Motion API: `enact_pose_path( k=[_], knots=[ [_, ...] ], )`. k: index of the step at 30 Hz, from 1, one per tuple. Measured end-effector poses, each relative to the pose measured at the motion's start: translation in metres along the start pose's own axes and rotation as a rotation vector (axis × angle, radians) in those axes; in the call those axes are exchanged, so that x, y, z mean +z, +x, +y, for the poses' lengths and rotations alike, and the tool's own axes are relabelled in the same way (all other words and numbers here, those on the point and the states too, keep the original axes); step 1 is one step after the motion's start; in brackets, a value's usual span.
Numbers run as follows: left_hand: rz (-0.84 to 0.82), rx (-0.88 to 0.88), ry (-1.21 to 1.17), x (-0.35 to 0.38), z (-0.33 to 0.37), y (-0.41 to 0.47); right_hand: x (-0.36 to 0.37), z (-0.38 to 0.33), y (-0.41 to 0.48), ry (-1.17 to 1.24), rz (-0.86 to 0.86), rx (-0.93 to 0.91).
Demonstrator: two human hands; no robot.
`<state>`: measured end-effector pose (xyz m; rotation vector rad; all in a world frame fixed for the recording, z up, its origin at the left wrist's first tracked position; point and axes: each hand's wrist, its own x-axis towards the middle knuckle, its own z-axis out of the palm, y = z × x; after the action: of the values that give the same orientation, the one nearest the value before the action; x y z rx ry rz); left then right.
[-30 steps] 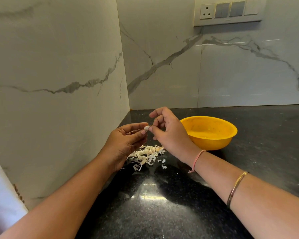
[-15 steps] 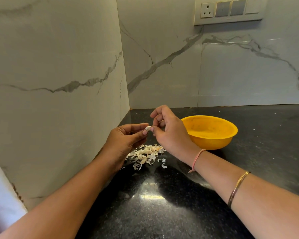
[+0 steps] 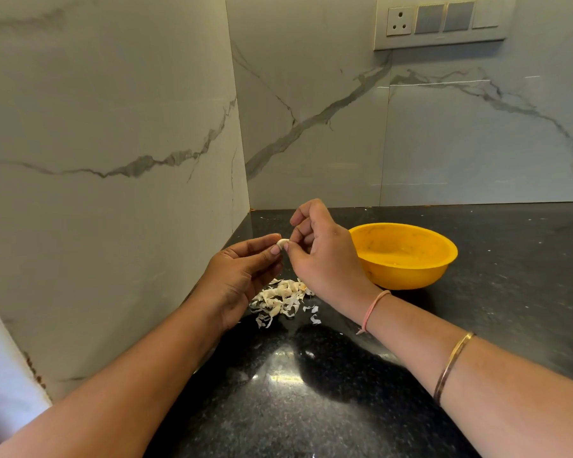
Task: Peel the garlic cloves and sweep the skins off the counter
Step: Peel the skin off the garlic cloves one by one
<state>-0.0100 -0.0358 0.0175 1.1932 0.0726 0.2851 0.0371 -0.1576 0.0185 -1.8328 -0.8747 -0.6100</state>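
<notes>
The marble-veined wall took up the whole left side and met a second slab at the far corner, and below them the black speckled table stretched off to the right with a glare of light on its near part. Both of the person's bare forearms reached in from the near edge toward that corner. A yellow bowl stood upright on the table to the right of the hands, just beyond the right wrist, and I could not make out anything in it. High on the far wall sat a switch plate with one socket at its left end. The left hand was turned palm up, its thumb and forefinger closed in a pinch on a pale garlic clove held in the air above the table. The right hand met it from the other side, thumb and forefinger nipping the same clove at its right end, the other fingers curled above. Right under the two hands, near the left wall, a small heap of papery skins lay on the table, with a few loose flakes scattered just to its near right. A gold bangle circled the right forearm, and a thin pink thread was tied at the right wrist.
</notes>
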Motion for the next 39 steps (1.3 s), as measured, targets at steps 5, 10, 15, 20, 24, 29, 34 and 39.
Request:
enact_pose_path(
  k=[5, 10, 15, 20, 24, 29, 34, 39],
  knots=[
    [0.008, -0.025, -0.078, 0.0, 0.002, 0.0, 0.001, -0.003, -0.002, -0.001, -0.034, -0.008],
    [0.069, -0.019, -0.228, -0.006, 0.005, 0.006, 0.005, -0.006, -0.006, -0.009, -0.171, -0.009],
    [0.088, -0.012, -0.208, -0.006, 0.005, 0.007, 0.003, 0.001, -0.006, -0.115, -0.209, 0.087],
    [0.072, -0.004, -0.15, -0.005, 0.003, 0.007, -0.001, 0.006, -0.002, -0.176, -0.146, 0.087],
    [0.047, -0.006, -0.111, -0.005, 0.002, 0.007, -0.002, 0.004, -0.001, -0.093, -0.113, 0.129],
    [0.01, 0.022, -0.03, -0.004, 0.0, 0.005, -0.005, -0.002, 0.002, 0.338, -0.11, 0.432],
    [0.014, 0.094, 0.063, -0.003, 0.0, 0.002, -0.007, -0.005, 0.003, 0.596, -0.128, 0.594],
    [0.036, 0.298, 0.308, -0.002, -0.002, 0.0, -0.008, -0.006, 0.003, 0.745, -0.128, 0.668]
  ],
)
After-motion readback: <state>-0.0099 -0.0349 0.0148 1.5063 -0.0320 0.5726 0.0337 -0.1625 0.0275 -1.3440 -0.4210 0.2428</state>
